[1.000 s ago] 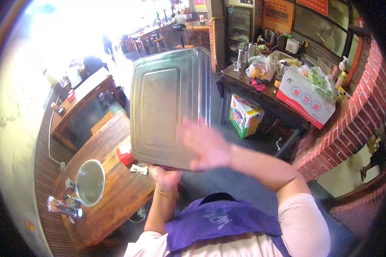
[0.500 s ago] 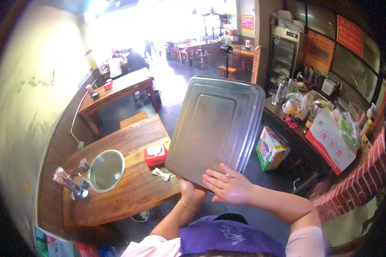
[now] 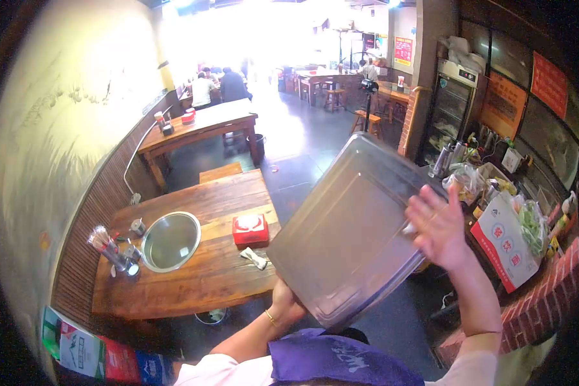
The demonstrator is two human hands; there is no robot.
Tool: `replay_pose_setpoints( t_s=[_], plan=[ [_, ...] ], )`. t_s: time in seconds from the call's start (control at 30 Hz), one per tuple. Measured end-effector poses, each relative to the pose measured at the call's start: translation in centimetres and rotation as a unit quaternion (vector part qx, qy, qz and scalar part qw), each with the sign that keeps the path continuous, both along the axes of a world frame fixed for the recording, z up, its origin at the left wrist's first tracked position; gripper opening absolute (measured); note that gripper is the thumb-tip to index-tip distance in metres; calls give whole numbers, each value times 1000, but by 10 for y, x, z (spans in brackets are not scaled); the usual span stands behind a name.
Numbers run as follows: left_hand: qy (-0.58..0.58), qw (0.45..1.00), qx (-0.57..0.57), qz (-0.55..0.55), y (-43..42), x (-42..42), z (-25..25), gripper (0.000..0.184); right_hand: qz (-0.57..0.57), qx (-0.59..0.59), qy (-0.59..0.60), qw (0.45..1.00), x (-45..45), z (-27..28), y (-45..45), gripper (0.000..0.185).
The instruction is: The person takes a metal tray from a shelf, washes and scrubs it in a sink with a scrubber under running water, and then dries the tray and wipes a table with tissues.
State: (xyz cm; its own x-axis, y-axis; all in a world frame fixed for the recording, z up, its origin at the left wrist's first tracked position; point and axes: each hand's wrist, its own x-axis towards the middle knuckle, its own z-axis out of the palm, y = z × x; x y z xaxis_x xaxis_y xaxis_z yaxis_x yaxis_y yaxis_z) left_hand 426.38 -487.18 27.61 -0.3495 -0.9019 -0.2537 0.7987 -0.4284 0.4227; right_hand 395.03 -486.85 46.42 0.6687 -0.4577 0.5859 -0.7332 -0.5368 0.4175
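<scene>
A large grey rectangular tray (image 3: pixel 357 238) with rounded corners and a raised inner outline is held up tilted before me; whether it is plastic or metal I cannot tell. My left hand (image 3: pixel 288 305) grips its lower left edge, with most of the fingers hidden behind it. Over the right side of the tray, my right hand (image 3: pixel 439 228) has its fingers apart. A small pale spot shows by its fingertips, too unclear to name. Left of the tray, a red tissue box (image 3: pixel 250 230) and a crumpled white tissue (image 3: pixel 254 258) lie on the wooden table (image 3: pixel 206 289).
A round metal-rimmed pot (image 3: pixel 171 242) is set in the table, beside a holder of sticks (image 3: pixel 103 241). On the right, a white carton (image 3: pixel 505 241) and vegetables (image 3: pixel 531 228) crowd a counter. A brick ledge (image 3: pixel 527 315) stands nearer. People (image 3: pixel 231 83) sit at the back.
The tray has turned clockwise and dropped lower. My right hand has moved from its lower edge up to its right side, fingers spreading. The left hand keeps its hold.
</scene>
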Motion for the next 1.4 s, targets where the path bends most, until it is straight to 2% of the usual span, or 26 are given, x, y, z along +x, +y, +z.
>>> replay_pose_setpoints(
  t_s=[0.07,0.1,0.13,0.17,0.23,0.27,0.33,0.37,0.43,0.47,0.5,0.53,0.6,0.63,0.67,0.7,0.73,0.87,0.9,0.93,1.03,1.13,1.23,1.27,1.3,1.4],
  plan=[
    [-1,1000,10,-2,-1,3,-12,68,-24,20,-83,996,-24,9,-9,34],
    [0,1000,13,6,-6,5,-23,69,-44,73,-281,956,-35,0,-9,31],
    [3,1000,16,16,-12,6,-36,69,5,-63,-292,954,-49,-4,-19,33],
    [114,989,-88,-23,-26,14,-58,71,-29,91,-480,872,-82,-31,-21,36],
    [322,896,-290,-98,-50,32,-98,74,-38,255,-634,729,-110,-70,-39,41],
    [231,945,-233,-8,-39,28,-71,75,-45,331,-697,635,-115,-83,-38,45],
    [33,980,-106,167,-15,14,17,76,-78,469,-685,552,-89,-93,-19,60],
    [66,979,-24,194,-21,15,19,67,-68,540,-697,466,-86,-102,-18,74],
    [163,923,-336,94,-52,25,-22,65,52,607,-723,326,-87,-123,-11,84],
    [34,882,-459,96,-56,31,-19,64,134,652,-704,250,-104,-149,-15,88],
    [-84,810,-568,121,-61,38,-16,65,70,595,-748,287,-96,-145,-15,85],
    [-30,830,-537,149,-64,25,-19,65,-1,536,-781,322,-86,-140,-16,83],
    [-62,921,-378,74,-39,19,10,47,55,518,-790,324,-110,-135,-10,57],
    [-64,954,-289,40,-27,16,24,55,2,474,-805,356,-116,-130,-5,49],
    [-36,959,-280,19,-21,8,41,50,-67,426,-844,318,-82,-93,12,44],
    [-28,978,-187,-94,-31,17,22,46,16,433,-854,287,-112,-110,-1,45],
    [-18,975,-92,-203,-41,26,5,43,-21,452,-833,318,-125,-107,-2,46],
    [-274,933,-126,-195,-19,-8,17,36,-160,304,-721,602,-148,-117,-16,49],
    [-269,936,-122,-191,-17,-12,8,38,-278,191,-583,739,-144,-112,-12,49],
    [-263,939,-121,-187,-20,-17,-7,40,-274,24,-523,807,-143,-123,-19,41],
    [-246,944,-152,-160,-22,-43,-26,44,-261,-44,-325,908,-111,-130,-23,30],
    [-287,911,-222,-194,-22,-64,-28,45,-47,29,-400,915,5,-127,-18,37],
    [-322,889,-248,-210,-14,-80,-16,44,-7,183,-209,961,46,-181,-16,32],
    [-334,888,-239,-209,-9,-82,-9,42,58,150,-261,952,50,-185,-11,28],
    [-288,898,-246,-224,-10,-80,-23,40,74,213,-284,932,45,-188,-4,26],
    [-323,892,-240,-205,-6,-95,-28,43,-94,133,-162,973,23,-186,16,27]
  ],
)
